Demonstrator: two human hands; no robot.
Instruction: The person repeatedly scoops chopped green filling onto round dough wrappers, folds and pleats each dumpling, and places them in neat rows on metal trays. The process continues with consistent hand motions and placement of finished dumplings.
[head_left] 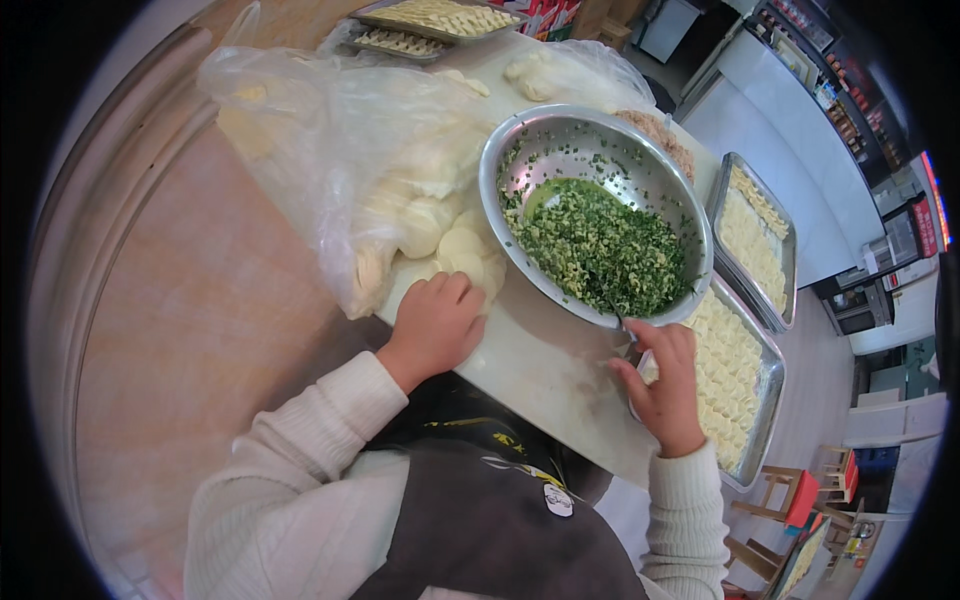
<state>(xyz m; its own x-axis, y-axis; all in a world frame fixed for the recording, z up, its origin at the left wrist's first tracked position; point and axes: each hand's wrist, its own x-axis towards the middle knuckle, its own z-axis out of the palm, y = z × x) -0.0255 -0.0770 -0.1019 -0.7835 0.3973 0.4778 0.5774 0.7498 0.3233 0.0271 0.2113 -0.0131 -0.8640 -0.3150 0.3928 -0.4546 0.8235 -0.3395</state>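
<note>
A large steel bowl point(489, 190) stands on the table, holding chopped green filling point(610, 245) with yellowish bits. At its near rim my right hand point(668, 385) grips a thin metal utensil point(624, 326) between thumb and fingers; its kind is hard to make out. Left of the bowl, round pale dumpling wrappers point(465, 248) lie loosely overlapped, spilling from a clear plastic bag point(310, 140). The curled fingers of my left hand point(438, 322) pinch at the near edge of these wrappers; their tips are partly hidden.
Metal trays of shaped dumplings point(725, 385) sit at the right, with another tray point(757, 235) behind. More trays point(440, 18) are at the far left. Beyond the bowl lie a plastic bag of dough point(575, 75) and a pinkish-brown mass point(660, 135). Red-topped stools point(800, 497) stand lower right.
</note>
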